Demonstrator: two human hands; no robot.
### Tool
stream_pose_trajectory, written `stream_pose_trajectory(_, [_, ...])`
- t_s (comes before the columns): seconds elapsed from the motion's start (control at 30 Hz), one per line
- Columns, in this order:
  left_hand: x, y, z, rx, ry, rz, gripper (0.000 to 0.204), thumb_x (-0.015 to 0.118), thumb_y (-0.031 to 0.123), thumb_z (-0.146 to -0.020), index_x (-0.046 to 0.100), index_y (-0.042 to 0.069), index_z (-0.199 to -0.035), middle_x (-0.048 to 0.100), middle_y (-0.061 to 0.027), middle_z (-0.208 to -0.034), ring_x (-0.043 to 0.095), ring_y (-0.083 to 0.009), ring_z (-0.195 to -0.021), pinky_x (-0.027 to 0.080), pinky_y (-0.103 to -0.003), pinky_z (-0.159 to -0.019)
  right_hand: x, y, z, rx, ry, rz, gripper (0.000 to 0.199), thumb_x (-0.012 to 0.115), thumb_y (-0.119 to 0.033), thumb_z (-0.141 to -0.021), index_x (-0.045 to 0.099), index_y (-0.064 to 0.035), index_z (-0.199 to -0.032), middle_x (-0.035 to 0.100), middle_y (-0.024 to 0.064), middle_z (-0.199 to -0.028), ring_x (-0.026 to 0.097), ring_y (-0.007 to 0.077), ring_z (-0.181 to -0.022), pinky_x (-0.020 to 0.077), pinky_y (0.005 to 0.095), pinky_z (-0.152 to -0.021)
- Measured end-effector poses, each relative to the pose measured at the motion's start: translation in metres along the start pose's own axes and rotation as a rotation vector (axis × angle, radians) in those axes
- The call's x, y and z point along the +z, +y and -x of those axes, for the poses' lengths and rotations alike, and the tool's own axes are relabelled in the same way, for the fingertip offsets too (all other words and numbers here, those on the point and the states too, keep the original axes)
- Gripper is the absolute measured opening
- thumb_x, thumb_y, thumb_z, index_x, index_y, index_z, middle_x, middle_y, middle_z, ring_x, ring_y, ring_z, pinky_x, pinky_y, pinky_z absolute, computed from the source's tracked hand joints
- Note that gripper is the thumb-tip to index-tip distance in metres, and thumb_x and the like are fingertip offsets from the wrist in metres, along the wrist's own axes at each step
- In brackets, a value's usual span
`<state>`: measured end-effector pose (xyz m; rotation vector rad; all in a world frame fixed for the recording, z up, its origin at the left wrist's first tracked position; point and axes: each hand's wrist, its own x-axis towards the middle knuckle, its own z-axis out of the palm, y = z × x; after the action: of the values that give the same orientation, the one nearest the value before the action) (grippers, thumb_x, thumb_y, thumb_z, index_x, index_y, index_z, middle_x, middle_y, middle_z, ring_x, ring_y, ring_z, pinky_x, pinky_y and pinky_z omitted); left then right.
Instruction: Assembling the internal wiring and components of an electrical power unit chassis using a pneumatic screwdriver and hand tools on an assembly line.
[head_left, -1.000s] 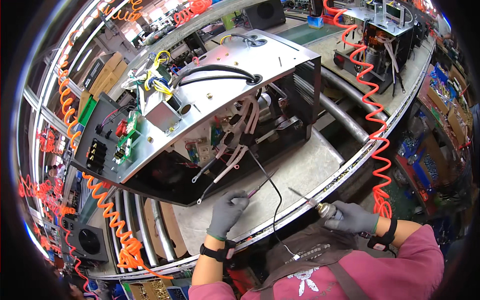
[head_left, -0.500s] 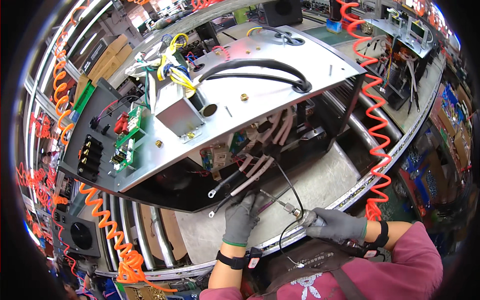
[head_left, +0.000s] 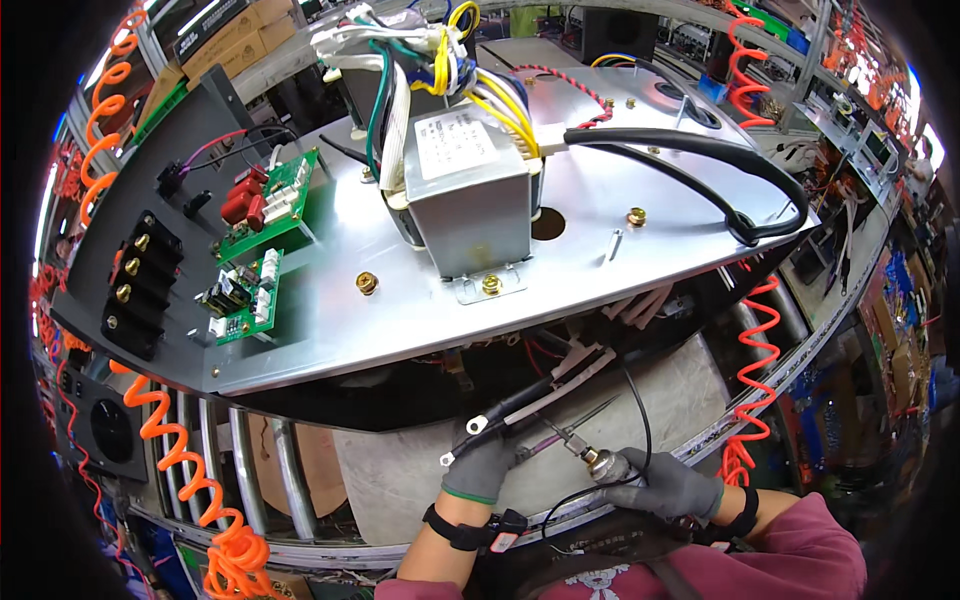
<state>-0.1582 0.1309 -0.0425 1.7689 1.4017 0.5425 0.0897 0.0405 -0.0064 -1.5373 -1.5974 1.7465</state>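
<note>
My left hand (head_left: 474, 468), in a grey glove, is at the metal plate (head_left: 395, 480) below the open chassis. Two black cables cross in front of it, ending in ring terminals (head_left: 477, 425). Its fingers are bent and partly hidden; a thin, dark purplish piece (head_left: 540, 445) sticks out beside them, its kind unclear. My right hand (head_left: 665, 486), also gloved, is closed round a powered screwdriver (head_left: 607, 466), whose bit points up and left toward the left hand. A thin black cord (head_left: 640, 410) loops past the tool. Above stands the silver chassis (head_left: 340, 330), carrying a boxy transformer (head_left: 470, 225).
Green circuit boards (head_left: 262, 295) and a black terminal block (head_left: 142, 285) sit on the chassis's left. Metal rollers (head_left: 250, 480) run beneath. Coiled orange hoses (head_left: 200, 490) hang at left, and a red-orange coil (head_left: 755, 385) at right. A black fan-like unit (head_left: 110, 430) is far left.
The view has shifted, so the chassis and transformer appear larger and nearer. My left hand now lies behind the ring terminals, its fingers more bent. The right hand still holds the screwdriver.
</note>
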Motion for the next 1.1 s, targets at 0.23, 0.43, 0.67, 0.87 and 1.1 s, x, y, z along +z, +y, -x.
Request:
stream_pose_trajectory(0.23, [0.003,-0.031,-0.010,0.122,-0.088,-0.084,0.041,0.069,0.010,-0.073,0.062,0.010,-0.114,0.067,-0.0099,-0.102,0.065,-0.0228,-0.086,0.052,-0.032,-0.079,0.000,0.002,-0.006,-0.007,0.009,0.017,0.051,0.068,-0.036,-0.084,0.053,-0.0015,-0.118,0.065,0.0129,-0.098,0.063,0.0195,-0.093,0.0474,0.0319,-0.084])
stream_pose_trajectory(0.43, [0.000,-0.052,-0.009,0.181,-0.012,0.090,0.040,0.072,0.016,-0.071,0.064,0.012,-0.111,0.068,-0.0102,-0.098,0.066,-0.0246,-0.081,0.053,-0.032,-0.074,0.003,0.000,-0.010,-0.007,-0.008,0.022,0.050,0.068,-0.034,-0.084,0.053,-0.0010,-0.117,0.065,0.0121,-0.097,0.062,0.0177,-0.091,0.0475,0.0312,-0.084])
stream_pose_trajectory(0.67, [0.029,-0.031,-0.022,0.251,0.069,-0.479,0.049,0.066,0.024,-0.073,0.057,0.013,-0.120,0.063,-0.0094,-0.102,0.063,-0.0258,-0.089,0.051,-0.035,-0.077,0.022,-0.008,-0.019,0.094,0.026,-0.371,0.049,0.064,-0.021,-0.087,0.044,0.0000,-0.127,0.056,0.0026,-0.100,0.052,0.0086,-0.089,0.0449,0.0251,-0.081])
stream_pose_trajectory(0.87, [0.014,-0.027,-0.013,0.288,0.122,-0.460,0.048,0.064,0.028,-0.076,0.056,0.014,-0.121,0.063,-0.0091,-0.105,0.062,-0.0257,-0.092,0.050,-0.036,-0.079,0.024,-0.014,-0.010,0.020,-0.007,-0.326,0.047,0.063,-0.023,-0.088,0.045,0.0008,-0.125,0.056,0.0024,-0.097,0.051,0.0073,-0.086,0.0449,0.0251,-0.078])
stream_pose_trajectory(1.1, [-0.001,-0.017,-0.020,0.296,-0.037,0.526,0.061,0.052,0.045,-0.090,0.052,-0.004,-0.126,0.056,-0.0141,-0.127,0.054,-0.0214,-0.116,0.040,-0.032,-0.101,0.017,-0.017,-0.001,0.041,-0.066,-0.407,0.042,0.063,-0.022,-0.089,0.048,0.0007,-0.121,0.054,-0.0014,-0.092,0.049,0.0056,-0.082,0.0446,0.0231,-0.075])
